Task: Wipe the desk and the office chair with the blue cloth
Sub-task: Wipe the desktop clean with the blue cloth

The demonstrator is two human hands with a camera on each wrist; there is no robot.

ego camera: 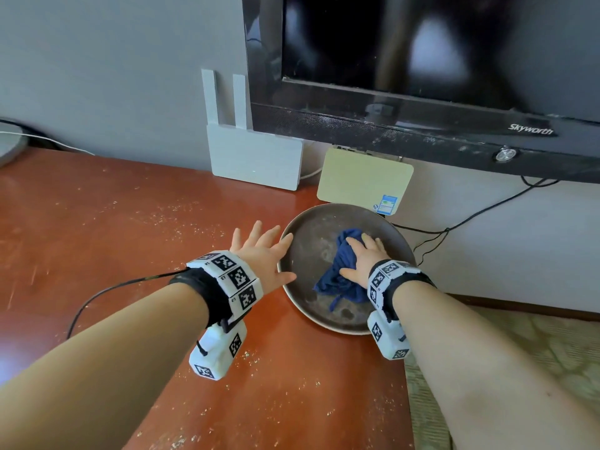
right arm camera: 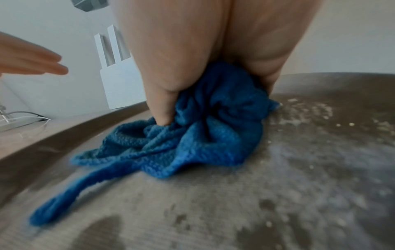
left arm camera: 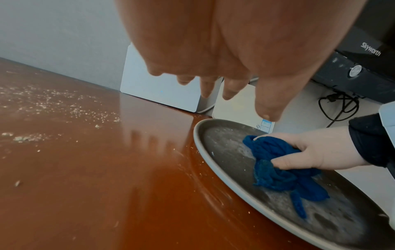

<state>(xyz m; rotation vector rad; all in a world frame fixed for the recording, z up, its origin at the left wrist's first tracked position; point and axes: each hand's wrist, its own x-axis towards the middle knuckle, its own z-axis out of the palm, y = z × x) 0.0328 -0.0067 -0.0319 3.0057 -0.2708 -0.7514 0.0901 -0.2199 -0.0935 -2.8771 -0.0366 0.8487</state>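
Hovering my left hand (ego camera: 259,251) with fingers spread wide over the crumb-speckled desk (ego camera: 113,241), just beside the round tray (ego camera: 293,297), I am gripping the blue cloth (ego camera: 341,271) in my right hand (ego camera: 365,256), fingers and thumb curling round it. Crumpled into deep ribbed folds, the cloth is lying on the tray. My right wrist view is showing one thin tail (right arm camera: 64,201) trailing over pale smears, which the head view is barely resolving.
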